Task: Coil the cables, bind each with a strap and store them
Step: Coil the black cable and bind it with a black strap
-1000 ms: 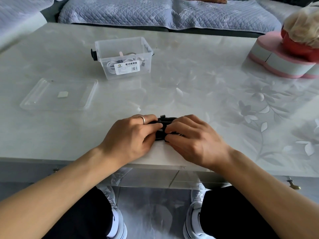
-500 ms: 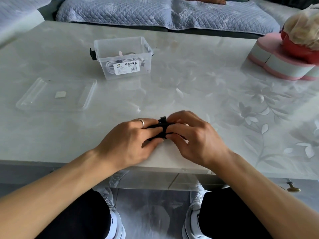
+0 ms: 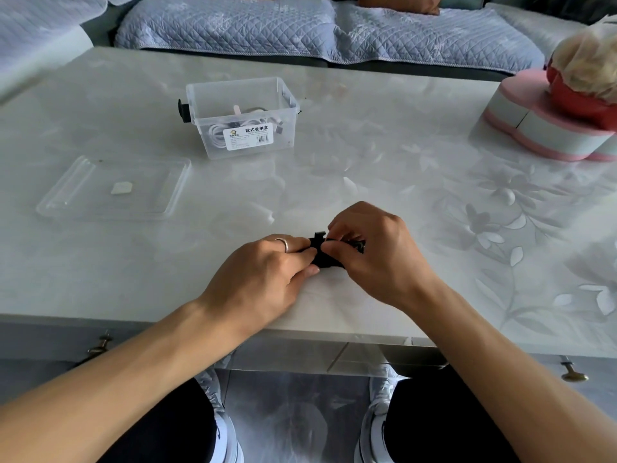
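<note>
— Fingers [image 3: 309, 252] of the left hand [image 3: 263, 279] pinch one end of the black cable bundle [image 3: 329, 259]; the right hand [image 3: 377, 252] grips the other end, fingertips at the strap tab.

— What changed?

— Both hands have lifted the bundle slightly and shifted it rightward since a second ago; the strap looks nearly fastened.

— Room to move?

— The bundle sits near the surface's [image 3: 417, 182] front edge. Open surface leads to the clear storage box [image 3: 242, 118], its lid [image 3: 113, 188] lying off to the left.
</note>
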Tool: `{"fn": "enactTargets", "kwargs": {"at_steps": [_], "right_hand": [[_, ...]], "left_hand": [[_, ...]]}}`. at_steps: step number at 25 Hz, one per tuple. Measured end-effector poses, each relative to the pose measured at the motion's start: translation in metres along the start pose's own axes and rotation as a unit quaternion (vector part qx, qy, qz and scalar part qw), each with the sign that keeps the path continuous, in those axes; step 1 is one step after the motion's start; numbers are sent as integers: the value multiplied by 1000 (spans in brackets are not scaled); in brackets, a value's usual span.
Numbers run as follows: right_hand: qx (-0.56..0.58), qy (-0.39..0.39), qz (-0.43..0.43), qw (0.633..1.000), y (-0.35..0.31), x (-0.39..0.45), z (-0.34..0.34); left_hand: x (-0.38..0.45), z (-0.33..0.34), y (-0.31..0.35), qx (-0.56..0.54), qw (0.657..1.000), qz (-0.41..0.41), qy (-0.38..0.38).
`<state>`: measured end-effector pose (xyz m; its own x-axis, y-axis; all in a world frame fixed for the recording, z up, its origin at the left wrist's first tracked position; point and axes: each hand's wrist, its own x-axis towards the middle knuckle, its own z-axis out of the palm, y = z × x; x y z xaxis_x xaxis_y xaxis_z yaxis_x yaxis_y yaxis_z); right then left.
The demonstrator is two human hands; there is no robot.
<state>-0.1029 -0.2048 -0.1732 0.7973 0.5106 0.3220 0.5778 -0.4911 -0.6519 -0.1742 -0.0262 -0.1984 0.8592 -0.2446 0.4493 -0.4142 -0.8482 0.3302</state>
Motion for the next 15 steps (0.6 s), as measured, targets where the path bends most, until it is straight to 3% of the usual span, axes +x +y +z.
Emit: {"fn": "enactTargets", "kwargs": {"at_steps": [4,15], "right_hand": [[-9,-42,94,995,-3,14,3],[-17,-54,120,991,-9,24,4]], "left_hand": [[0,0,-4,-1,1000,27,4],[-2,5,-6,-21,999,29,30]]}}
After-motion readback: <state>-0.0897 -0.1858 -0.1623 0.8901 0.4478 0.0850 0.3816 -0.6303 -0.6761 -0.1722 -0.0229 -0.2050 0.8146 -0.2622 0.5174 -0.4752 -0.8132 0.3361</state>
